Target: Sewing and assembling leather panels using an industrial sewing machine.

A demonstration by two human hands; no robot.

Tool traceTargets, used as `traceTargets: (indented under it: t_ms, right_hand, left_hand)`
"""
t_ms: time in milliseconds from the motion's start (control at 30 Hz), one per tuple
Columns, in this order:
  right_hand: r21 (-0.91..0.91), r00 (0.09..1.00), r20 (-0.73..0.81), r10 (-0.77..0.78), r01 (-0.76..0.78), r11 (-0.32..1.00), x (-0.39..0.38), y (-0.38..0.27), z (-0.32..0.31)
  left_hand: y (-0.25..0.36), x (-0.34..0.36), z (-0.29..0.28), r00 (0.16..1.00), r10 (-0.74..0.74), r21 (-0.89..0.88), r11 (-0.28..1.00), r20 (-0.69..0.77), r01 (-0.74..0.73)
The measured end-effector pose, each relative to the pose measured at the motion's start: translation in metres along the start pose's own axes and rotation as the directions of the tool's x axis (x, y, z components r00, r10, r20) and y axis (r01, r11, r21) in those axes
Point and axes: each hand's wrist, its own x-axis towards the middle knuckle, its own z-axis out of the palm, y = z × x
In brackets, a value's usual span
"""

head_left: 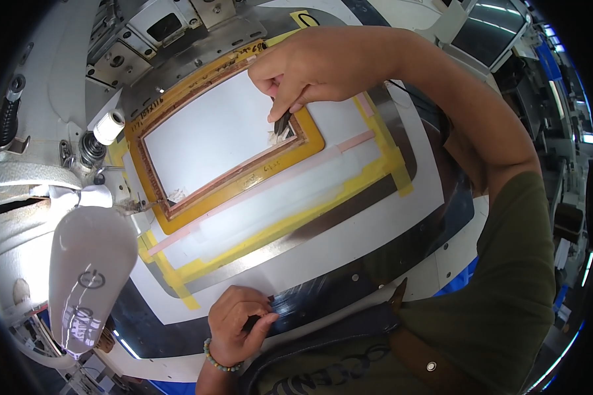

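My right hand (310, 72) reaches over the near right corner of a yellow rectangular frame (263, 172) with a brown inner edging. Its fingers pinch a dark, narrow tool (282, 124), whose exact kind I cannot make out. The tool's tip points down at whitish scraps (278, 137) in that corner. Inside the frame lies a plain white sheet (207, 135). My left hand (239, 324) rests near the table's front edge with its fingers curled in; whatever they may hold is hidden.
Yellow tape (270, 242) and pink strips (244, 197) border a pale panel in front of the frame. At left stand a machine head with a white spool (109, 127) and a rounded grey cover (92, 276). Metal brackets (122, 59) sit behind; a screen (491, 29) stands far right.
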Motion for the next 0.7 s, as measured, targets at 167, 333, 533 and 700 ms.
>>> traceTargets:
  t_ms: [167,333,533,700]
  right_hand:
    - [0.034,0.999,0.034,0.034,-0.035,0.999,-0.001,0.001,-0.004]
    - [0.032,0.997,0.046,0.066,-0.067,0.997,-0.001,0.011,-0.009]
    - [0.082,0.991,0.092,0.097,-0.105,0.991,0.007,0.003,-0.011]
    - [0.030,0.992,0.103,0.079,-0.083,0.996,0.007,0.004,-0.012]
  left_hand:
    - [-0.001,-0.001,0.001,1.000,0.022,0.010,1.000,0.005,-0.022]
    - [-0.001,-0.001,0.001,1.000,0.021,0.000,1.000,0.009,-0.021]
    - [0.000,0.000,-0.001,1.000,0.019,0.007,1.000,0.012,-0.020]
    - [0.000,0.000,0.000,1.000,0.010,0.008,1.000,0.009,-0.010]
